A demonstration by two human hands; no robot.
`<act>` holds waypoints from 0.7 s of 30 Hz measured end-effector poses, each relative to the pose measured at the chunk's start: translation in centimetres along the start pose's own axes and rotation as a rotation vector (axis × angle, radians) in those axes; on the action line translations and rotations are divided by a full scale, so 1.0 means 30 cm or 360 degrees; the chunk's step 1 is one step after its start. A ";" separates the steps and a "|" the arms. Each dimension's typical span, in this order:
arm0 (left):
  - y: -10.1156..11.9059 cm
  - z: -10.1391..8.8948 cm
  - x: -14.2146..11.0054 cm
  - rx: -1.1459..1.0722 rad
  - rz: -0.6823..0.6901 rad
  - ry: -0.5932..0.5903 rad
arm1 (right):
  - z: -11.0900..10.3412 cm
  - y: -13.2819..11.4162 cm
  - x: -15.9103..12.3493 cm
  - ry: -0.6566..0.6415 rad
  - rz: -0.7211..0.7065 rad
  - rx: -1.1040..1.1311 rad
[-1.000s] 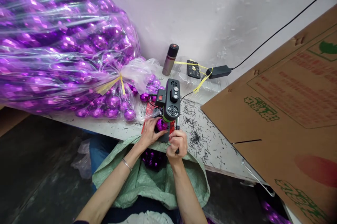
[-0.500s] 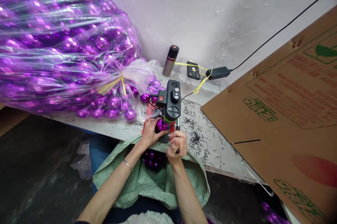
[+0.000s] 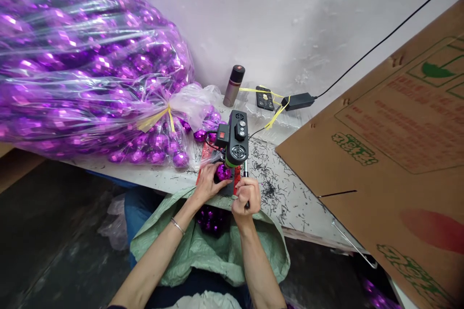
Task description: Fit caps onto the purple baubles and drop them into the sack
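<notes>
A shiny purple faceted ball [image 3: 223, 171] sits under the head of a small black bench drill press [image 3: 237, 136]. My left hand [image 3: 208, 184] grips the ball from the left, thumb on its near side. My right hand [image 3: 247, 196] is a fist around the black handle of the press lever [image 3: 246, 169], just right of the ball. The spot where the tool meets the ball is hidden by the press head. Below both hands, an open green woven sack [image 3: 174, 260] holds more purple balls [image 3: 210, 219].
A large clear bag [image 3: 90, 72] of purple balls lies at left, tied with yellow ribbon. Black shavings [image 3: 270, 188] litter the white table [image 3: 297, 219]. Behind the press stand a dark bottle [image 3: 234, 86] and a power adapter [image 3: 299, 101]. A cardboard box [image 3: 380, 154] fills the right.
My right fist has shifted slightly right with the lever handle. My left hand keeps its hold on the ball beneath the press.
</notes>
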State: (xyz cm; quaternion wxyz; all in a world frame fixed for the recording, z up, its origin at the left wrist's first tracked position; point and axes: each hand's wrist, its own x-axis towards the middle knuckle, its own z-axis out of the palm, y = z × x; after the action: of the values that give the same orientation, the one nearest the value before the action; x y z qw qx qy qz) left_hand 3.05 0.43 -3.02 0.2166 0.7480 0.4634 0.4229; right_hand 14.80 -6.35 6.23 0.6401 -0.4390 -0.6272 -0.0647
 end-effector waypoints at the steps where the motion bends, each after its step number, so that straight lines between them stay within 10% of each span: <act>1: 0.001 -0.002 -0.003 -0.0001 0.0023 0.0005 | -0.009 -0.020 0.032 -0.0019 0.0031 -0.0023; 11: 0.034 -0.122 -0.172 0.0162 0.0309 0.0063 | -0.038 -0.078 0.094 -0.0121 0.0066 -0.0043; 15: -0.020 -0.182 0.093 0.0359 0.0151 0.0312 | -0.024 -0.067 0.070 -0.0058 0.0047 -0.0030; 21: -0.097 -0.183 0.449 0.0566 -0.0602 -0.0074 | -0.026 -0.071 0.076 -0.0083 0.0039 -0.0031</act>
State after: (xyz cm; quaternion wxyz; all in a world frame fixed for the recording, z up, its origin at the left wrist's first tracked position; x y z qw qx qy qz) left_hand -0.13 13.24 3.72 0.1675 0.6839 0.6569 0.2694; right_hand 14.49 -7.07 9.35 0.6199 -0.4544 -0.6376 -0.0516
